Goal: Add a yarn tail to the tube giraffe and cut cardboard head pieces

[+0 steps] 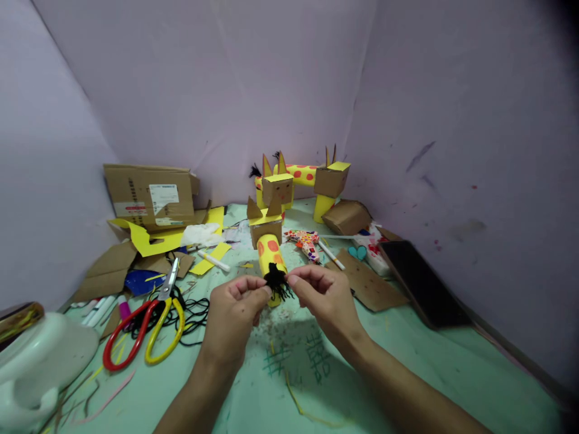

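Right in front of me, a small cardboard animal (270, 250) has a yellow tube body with orange spots and a boxy brown head facing away. At its near end hangs a black yarn tassel (277, 281) with loose strands. My left hand (239, 304) pinches the tassel's left edge between thumb and fingers. From the other side, my right hand (323, 295) pinches yarn at the tassel's right edge. Behind stand two similar animals, a middle one (277, 191) facing me and a larger one (332, 179) with a spotted body.
Scissors (169, 280) with red and yellow handles lie on black yarn (192, 319) at left, near a pale green mug (58, 349). A cardboard box (151, 196) and yellow paper scraps (149, 241) sit behind. At right are a patterned glue gun (305, 241), a cardboard piece (373, 286) and a phone (423, 283).
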Tool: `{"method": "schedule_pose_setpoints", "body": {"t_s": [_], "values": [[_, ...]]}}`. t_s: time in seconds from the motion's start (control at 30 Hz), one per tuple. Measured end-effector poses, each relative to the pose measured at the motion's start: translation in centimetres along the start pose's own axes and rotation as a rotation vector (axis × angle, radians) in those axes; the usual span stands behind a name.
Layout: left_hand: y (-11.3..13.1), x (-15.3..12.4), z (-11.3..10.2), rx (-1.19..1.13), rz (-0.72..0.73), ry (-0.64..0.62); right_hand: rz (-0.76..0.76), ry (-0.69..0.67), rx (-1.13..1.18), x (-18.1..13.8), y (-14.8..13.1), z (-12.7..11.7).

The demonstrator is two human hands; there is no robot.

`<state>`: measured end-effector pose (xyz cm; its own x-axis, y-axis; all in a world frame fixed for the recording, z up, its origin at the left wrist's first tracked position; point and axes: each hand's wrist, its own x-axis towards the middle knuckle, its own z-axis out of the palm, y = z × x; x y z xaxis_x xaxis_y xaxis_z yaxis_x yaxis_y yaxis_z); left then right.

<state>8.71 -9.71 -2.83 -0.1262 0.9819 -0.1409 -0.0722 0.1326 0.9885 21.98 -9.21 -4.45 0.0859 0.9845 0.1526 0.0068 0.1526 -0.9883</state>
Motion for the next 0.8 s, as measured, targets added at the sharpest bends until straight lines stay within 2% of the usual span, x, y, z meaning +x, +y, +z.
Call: {"method": "schedule_pose_setpoints", "body": {"t_s": [0.1,0.2,0.5,0.8], "values": [[0.04,-0.15,-0.05,-0.010,-0.008,-0.008,0.050,-0.078,-0.019,0.15,0.17,0.12],[0.04,-0.24,0.05,-0.014,-0.021,-0.022,0.100,-0.101,-0.013,0.29,0.28,0.40],[-0.32,-0.08,0.61,-0.010,-0.026,-0.013,0.133,-0.109,0.035,0.25,0.04,0.64],[-0.38,0.12,0.70,-0.075,-0.006,0.051,0.158,-0.047,0.070,0.77,0.65,0.39]]}}
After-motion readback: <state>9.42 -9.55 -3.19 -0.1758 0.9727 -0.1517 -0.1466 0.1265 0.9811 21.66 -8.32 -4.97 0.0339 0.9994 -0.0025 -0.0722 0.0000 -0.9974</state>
